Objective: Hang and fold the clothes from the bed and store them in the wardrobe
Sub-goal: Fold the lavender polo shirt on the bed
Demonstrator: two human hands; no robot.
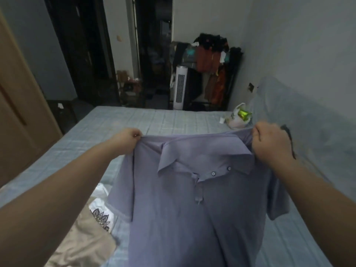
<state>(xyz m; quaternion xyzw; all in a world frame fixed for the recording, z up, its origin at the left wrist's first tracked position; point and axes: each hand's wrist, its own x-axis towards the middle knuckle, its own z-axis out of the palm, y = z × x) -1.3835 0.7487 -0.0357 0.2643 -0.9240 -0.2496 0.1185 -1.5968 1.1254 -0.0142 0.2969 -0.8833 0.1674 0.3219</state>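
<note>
Left grip (pixel 128 139), right grip (pixel 269 143) pinch one polo shirt (pixel 192 218); two buttons (pixel 213 173).

Both bare arms reach forward and converge slightly, the left grip (pixel 129 138) pinching the polo shirt (pixel 192 209) at its top corner on the person's left, the right grip (pixel 269 143) curled round the opposite shoulder beside the collar, knuckles up, both level.

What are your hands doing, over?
Gripping: left hand, right hand, each on a shoulder of the purple polo shirt. Shirt hangs above the bed. A beige garment lies there, left side.
</note>
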